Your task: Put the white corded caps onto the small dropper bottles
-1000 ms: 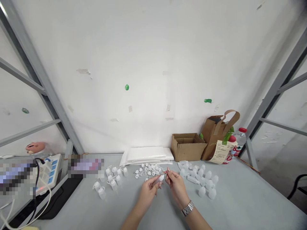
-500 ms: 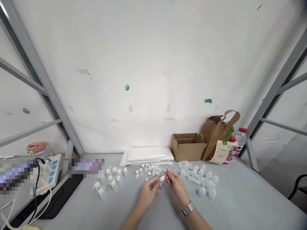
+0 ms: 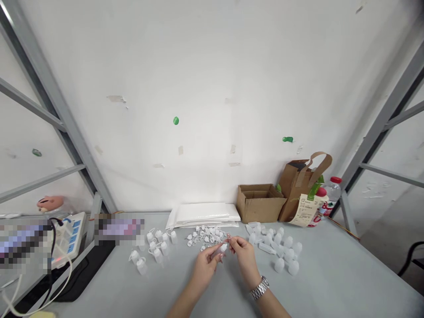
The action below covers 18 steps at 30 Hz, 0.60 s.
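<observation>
Between the thumb and fingers of my left hand [image 3: 206, 263] is a small translucent dropper bottle [image 3: 218, 252], tilted, with a white top [image 3: 224, 247] pointing up and right. My right hand [image 3: 242, 254], wearing a metal watch, is pinched right beside that top; whatever lies between its fingertips is too small to make out. Just beyond my hands is a pile of white caps with looped straps [image 3: 207, 235]. Several capped bottles [image 3: 157, 254] stand to the left. To the right, several uncapped translucent bottles [image 3: 289, 255] lie or stand in a loose cluster.
White flat packs [image 3: 202, 213] lie against the wall. Behind the uncapped bottles are a cardboard box [image 3: 260, 210], a brown paper bag [image 3: 291, 190] and a red-capped bottle [image 3: 334, 190]. A power strip [image 3: 70, 240] with cables and a black mat [image 3: 86, 269] occupy the left side.
My right hand's fingertips have closed in slightly toward the bottle's top and curled tighter. The left hand and its bottle have barely moved.
</observation>
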Tool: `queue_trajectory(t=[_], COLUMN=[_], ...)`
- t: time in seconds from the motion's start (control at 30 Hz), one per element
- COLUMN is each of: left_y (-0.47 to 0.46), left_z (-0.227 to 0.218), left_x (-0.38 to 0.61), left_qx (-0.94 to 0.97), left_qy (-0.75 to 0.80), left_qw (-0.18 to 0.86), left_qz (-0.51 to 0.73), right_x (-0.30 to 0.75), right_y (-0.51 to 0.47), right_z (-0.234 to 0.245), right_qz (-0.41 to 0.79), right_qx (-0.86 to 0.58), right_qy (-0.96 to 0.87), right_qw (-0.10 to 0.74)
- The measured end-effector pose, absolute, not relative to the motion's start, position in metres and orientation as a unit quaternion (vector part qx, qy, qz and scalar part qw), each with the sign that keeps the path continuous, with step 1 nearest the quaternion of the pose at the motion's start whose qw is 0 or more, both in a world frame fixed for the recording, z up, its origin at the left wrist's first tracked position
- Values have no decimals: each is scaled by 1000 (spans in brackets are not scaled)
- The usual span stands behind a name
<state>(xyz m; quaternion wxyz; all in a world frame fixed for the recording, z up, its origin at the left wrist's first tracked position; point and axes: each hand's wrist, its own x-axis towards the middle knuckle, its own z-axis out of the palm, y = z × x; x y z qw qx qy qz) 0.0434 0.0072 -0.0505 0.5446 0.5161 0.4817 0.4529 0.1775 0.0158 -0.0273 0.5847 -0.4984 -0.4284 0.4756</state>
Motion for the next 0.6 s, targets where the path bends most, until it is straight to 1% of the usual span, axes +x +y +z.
queue_trajectory(t=[0.27,0.47,0.6], left_y=[8,10,9], left_z=[-56,-53,-52], left_x=[42,46,46], left_qx=[521,512,514], left_qy=[489,471,468], left_qw=[537,534,536], left_qz=[449,481,479], right_x=[172,177,179], right_y=[13,15,17], right_z=[-33,-31,-30], right_qz=[480,510,473], right_qx=[-498,-456,-464], right_qy=[-432,-430,-471], right_qw=[580,589,583])
